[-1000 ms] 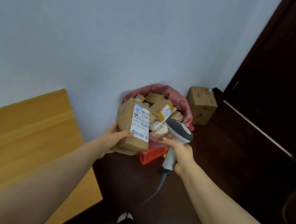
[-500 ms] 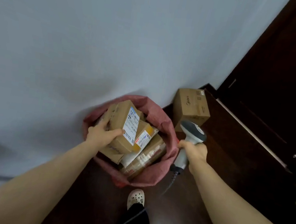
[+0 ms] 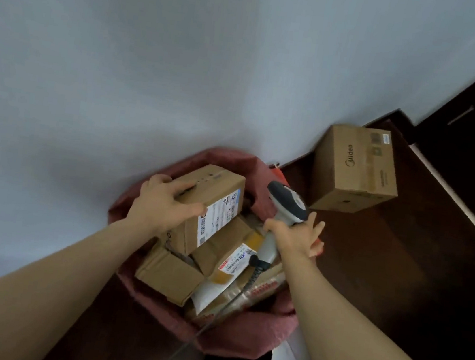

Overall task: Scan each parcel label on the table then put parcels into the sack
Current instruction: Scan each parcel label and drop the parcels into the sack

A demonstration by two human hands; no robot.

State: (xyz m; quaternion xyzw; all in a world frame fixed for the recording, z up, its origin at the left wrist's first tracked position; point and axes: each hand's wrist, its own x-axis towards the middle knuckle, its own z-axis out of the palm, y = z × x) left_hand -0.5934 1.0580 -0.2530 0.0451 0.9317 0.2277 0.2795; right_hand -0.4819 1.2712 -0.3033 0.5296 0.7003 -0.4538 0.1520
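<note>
Fingers (image 3: 182,187) of your left hand (image 3: 160,209) spread over the top of a cardboard parcel (image 3: 220,183), thumb clamped on its near side, holding it over the pile inside the pink sack (image 3: 238,349). Its white label (image 3: 219,218) faces 3 o'clock. Your right hand (image 3: 295,238) grips the scanner (image 3: 286,203) by the handle at the sack's 2 o'clock rim, fingers (image 3: 312,223) fanned loosely past the grip. Other parcels (image 3: 169,276) fill the sack. A larger carton (image 3: 355,168) sits on the dark floor (image 3: 396,291) at the sack's 1 o'clock, against the wall (image 3: 186,52).
</note>
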